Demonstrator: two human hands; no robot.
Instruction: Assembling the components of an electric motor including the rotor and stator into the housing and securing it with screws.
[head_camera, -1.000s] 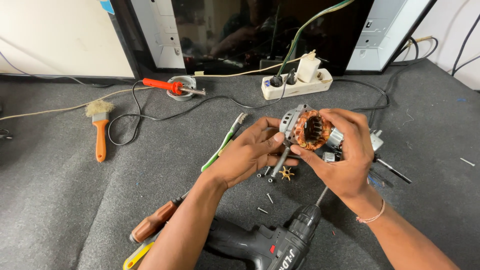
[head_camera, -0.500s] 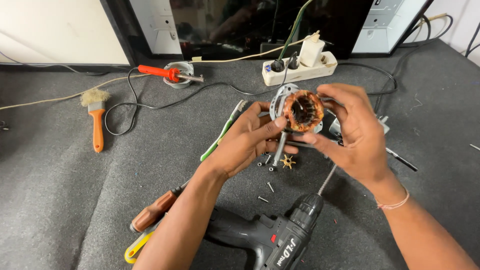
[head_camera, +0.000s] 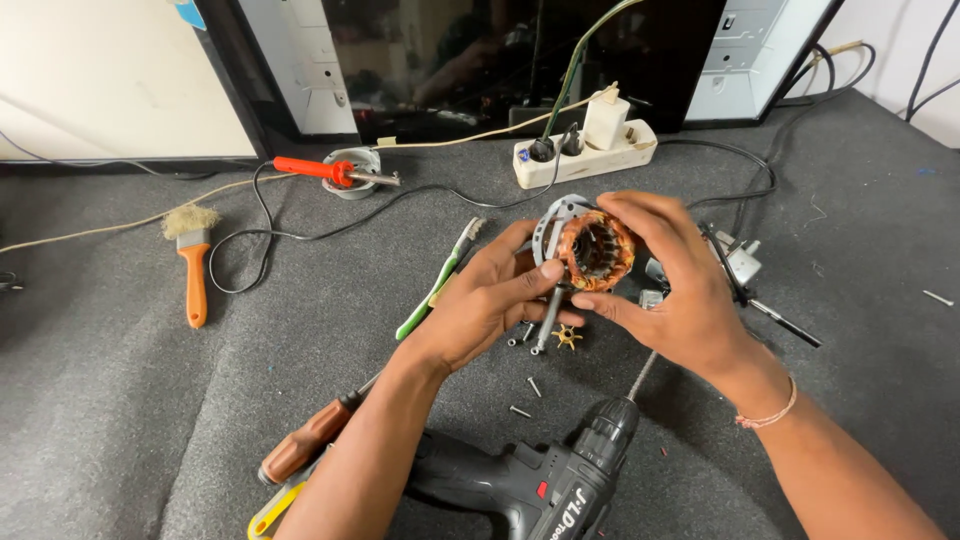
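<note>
A: Stator, copper-wound, held above the worktop between both hands. Since a second ago: raised slightly, turned bore-up to the camera.
B: Fingers?
A: Left hand fingers closed on its metal frame; right hand fingers curled over the windings.
B: Beneath?
A: Screws, drill, screwdriver. Windings now open to inspection.

Bright even overhead light, soft shadows under hands; sharp focus, slight edge distortion.
</note>
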